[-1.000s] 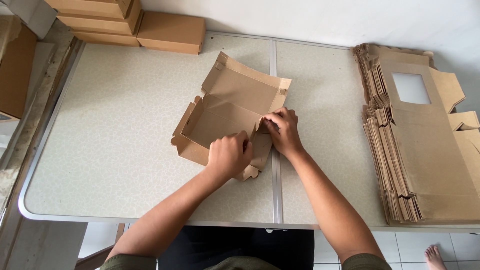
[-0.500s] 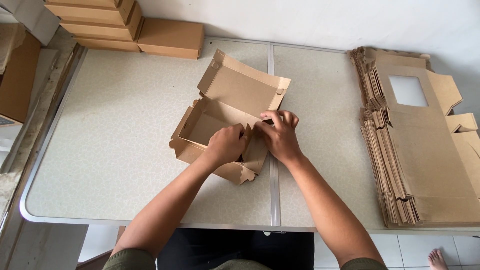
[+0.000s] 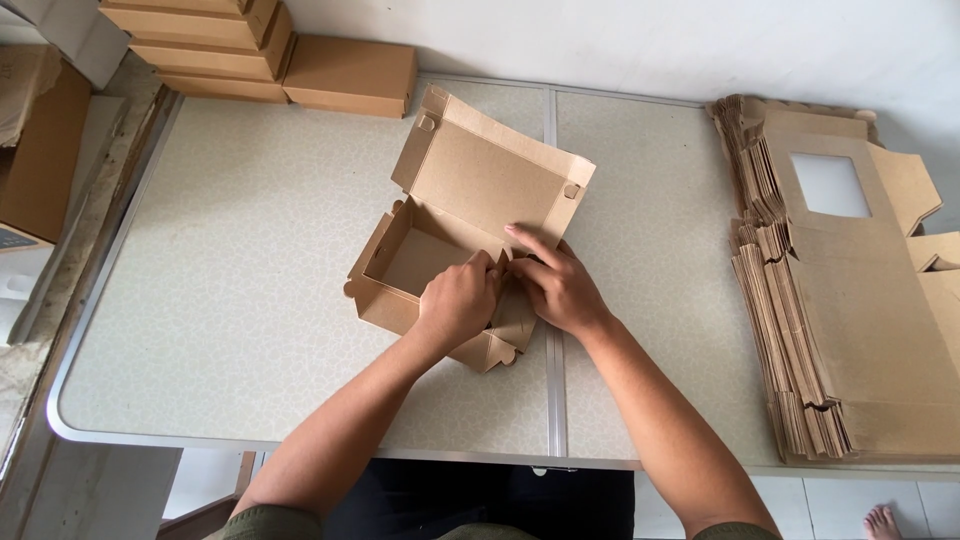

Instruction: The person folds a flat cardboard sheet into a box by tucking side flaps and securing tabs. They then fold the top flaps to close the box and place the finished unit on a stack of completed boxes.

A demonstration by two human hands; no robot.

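Observation:
A brown cardboard box (image 3: 440, 215) with its hinged lid standing open lies in the middle of the pale speckled table (image 3: 230, 300). My left hand (image 3: 458, 303) is curled over the box's near right corner and grips the side flap there. My right hand (image 3: 555, 282) presses against the same corner from the right, fingers stretched toward the lid's hinge. The two hands touch each other over the flap. The box's left wall and floor stand free and bare.
A thick stack of flat box blanks (image 3: 850, 290), one with a window cut-out, lies at the table's right edge. Several finished closed boxes (image 3: 255, 55) are piled at the back left. More cardboard (image 3: 40, 150) leans beside the table on the left. A bare foot (image 3: 885, 520) shows at bottom right.
The box now stands more squarely formed, its walls upright and lid raised. Both hands have stayed at the near right corner, closing in on the flap.

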